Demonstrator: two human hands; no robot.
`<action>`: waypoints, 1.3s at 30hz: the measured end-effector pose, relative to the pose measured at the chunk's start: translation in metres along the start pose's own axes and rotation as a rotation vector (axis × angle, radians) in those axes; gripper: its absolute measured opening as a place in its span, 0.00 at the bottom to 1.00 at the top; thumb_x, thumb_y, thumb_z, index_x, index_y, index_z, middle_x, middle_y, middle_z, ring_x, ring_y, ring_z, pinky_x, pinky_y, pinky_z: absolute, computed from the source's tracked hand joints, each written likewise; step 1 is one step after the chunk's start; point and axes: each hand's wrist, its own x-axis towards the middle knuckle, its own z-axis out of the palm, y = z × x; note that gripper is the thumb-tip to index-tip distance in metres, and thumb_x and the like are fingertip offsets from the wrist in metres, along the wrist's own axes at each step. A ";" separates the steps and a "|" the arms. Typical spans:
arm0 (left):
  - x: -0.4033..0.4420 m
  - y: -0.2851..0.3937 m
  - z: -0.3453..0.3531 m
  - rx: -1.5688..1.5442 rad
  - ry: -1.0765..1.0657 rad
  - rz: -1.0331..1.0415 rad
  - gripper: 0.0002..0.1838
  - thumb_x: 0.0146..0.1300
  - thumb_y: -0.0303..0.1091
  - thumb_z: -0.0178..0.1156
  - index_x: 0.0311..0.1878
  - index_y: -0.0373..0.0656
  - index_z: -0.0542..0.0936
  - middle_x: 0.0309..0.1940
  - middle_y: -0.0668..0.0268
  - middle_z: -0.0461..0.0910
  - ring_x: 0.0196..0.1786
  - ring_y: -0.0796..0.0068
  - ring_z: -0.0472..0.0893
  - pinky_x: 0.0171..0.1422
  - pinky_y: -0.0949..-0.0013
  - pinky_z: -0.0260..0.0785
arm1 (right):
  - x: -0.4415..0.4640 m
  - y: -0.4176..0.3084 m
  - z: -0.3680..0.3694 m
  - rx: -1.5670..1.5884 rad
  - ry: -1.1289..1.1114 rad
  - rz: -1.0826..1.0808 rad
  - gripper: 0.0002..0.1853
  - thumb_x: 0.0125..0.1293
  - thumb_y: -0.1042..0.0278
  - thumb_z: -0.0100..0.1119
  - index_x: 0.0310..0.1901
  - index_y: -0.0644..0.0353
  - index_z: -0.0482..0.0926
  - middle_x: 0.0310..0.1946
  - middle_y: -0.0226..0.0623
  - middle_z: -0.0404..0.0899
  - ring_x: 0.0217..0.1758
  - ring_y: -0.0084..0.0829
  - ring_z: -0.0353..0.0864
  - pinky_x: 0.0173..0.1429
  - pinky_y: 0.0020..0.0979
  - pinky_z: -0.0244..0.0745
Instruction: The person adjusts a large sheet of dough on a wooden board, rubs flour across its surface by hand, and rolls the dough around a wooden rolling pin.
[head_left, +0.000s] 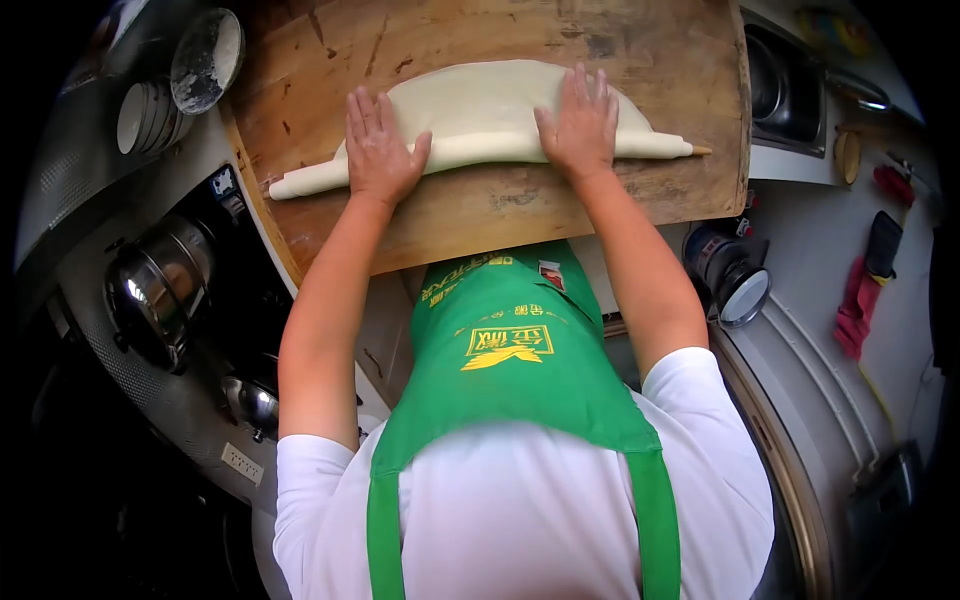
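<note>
A broad sheet of pale dough (470, 98) lies on a wooden board (640, 190). Its near edge is wound round a long rolling pin, whose bare wooden tip (702, 151) sticks out at the right. My left hand (383, 155) rests flat on the wound dough left of the middle, fingers stretched forward and thumb out to the side. Over on the right, my right hand (580, 125) lies on the same roll with its fingers pointing away from me. Both palms cover part of the roll, and neither hand is closed round it.
A floury metal bowl (207, 60) and stacked bowls (150, 118) stand left of the board. Below them is a shiny lidded pot (160, 285). To the right are a sink (790, 85) and a red cloth (857, 305). My green apron (520, 400) hangs at the board's front edge.
</note>
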 end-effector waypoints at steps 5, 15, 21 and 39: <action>-0.007 -0.029 0.003 -0.012 0.004 0.042 0.48 0.68 0.58 0.59 0.78 0.27 0.63 0.81 0.33 0.54 0.85 0.35 0.52 0.87 0.44 0.47 | 0.008 0.029 -0.006 -0.054 0.033 -0.127 0.41 0.73 0.39 0.53 0.76 0.66 0.68 0.81 0.49 0.62 0.85 0.55 0.56 0.85 0.60 0.46; -0.044 -0.083 0.004 -0.018 0.018 -0.059 0.46 0.69 0.56 0.59 0.79 0.27 0.64 0.82 0.34 0.55 0.85 0.35 0.52 0.86 0.44 0.49 | -0.011 0.089 -0.007 -0.051 0.090 -0.020 0.37 0.74 0.45 0.50 0.75 0.66 0.69 0.79 0.52 0.66 0.83 0.55 0.61 0.84 0.59 0.51; -0.001 -0.121 0.005 -0.023 0.108 -0.194 0.46 0.71 0.56 0.55 0.79 0.25 0.62 0.82 0.34 0.55 0.85 0.36 0.52 0.87 0.45 0.46 | 0.038 0.111 -0.010 0.033 0.208 0.105 0.34 0.74 0.48 0.50 0.71 0.68 0.74 0.77 0.54 0.69 0.81 0.55 0.64 0.84 0.54 0.53; -0.043 -0.184 0.016 0.009 0.096 -0.222 0.40 0.70 0.49 0.54 0.77 0.29 0.66 0.81 0.37 0.59 0.84 0.34 0.54 0.87 0.43 0.46 | 0.020 0.166 -0.016 0.015 0.174 0.142 0.33 0.79 0.53 0.41 0.78 0.63 0.66 0.80 0.50 0.64 0.85 0.55 0.57 0.86 0.56 0.46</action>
